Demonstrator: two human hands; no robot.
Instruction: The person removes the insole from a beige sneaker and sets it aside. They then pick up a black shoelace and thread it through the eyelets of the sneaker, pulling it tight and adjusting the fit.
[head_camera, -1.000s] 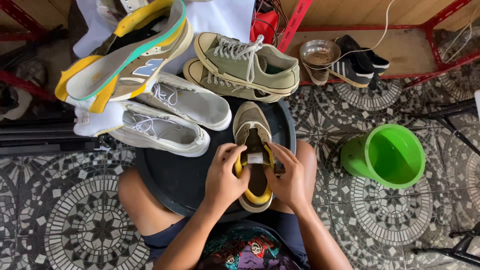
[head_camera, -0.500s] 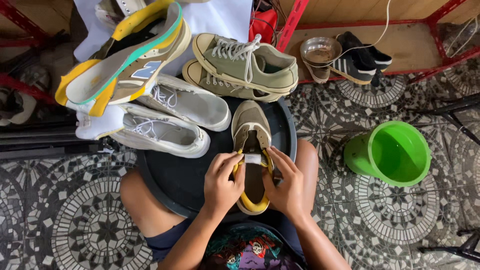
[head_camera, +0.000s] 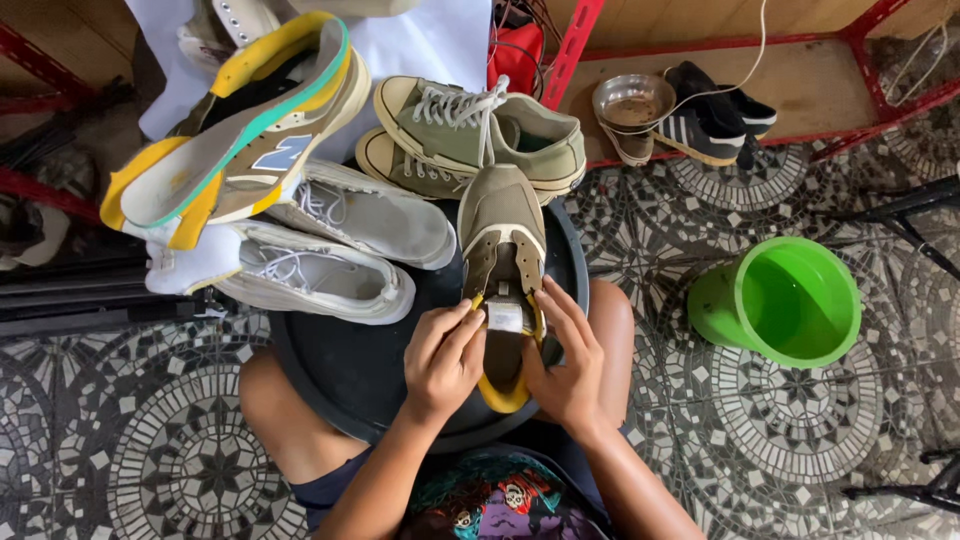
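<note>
An olive and brown unlaced shoe (head_camera: 502, 240) with a yellow lining lies toe-away on a black round basin (head_camera: 350, 370) that rests on my knees. My left hand (head_camera: 440, 360) grips the shoe's left side near the tongue. My right hand (head_camera: 565, 360) holds its right side, fingers spread over the opening. A white label on the tongue (head_camera: 505, 317) shows between my thumbs.
A pair of olive laced sneakers (head_camera: 470, 135), a pair of pale grey sneakers (head_camera: 330, 245) and a yellow-soled sneaker (head_camera: 240, 130) lie beyond the basin. A green bucket (head_camera: 785, 300) stands on the patterned tile floor at right. A metal bowl (head_camera: 630, 105) and black shoes (head_camera: 715, 115) sit on a red-framed shelf.
Both hands have shifted slightly along the shoe's opening, and the shoe has turned a little. The view has moved a bit.
</note>
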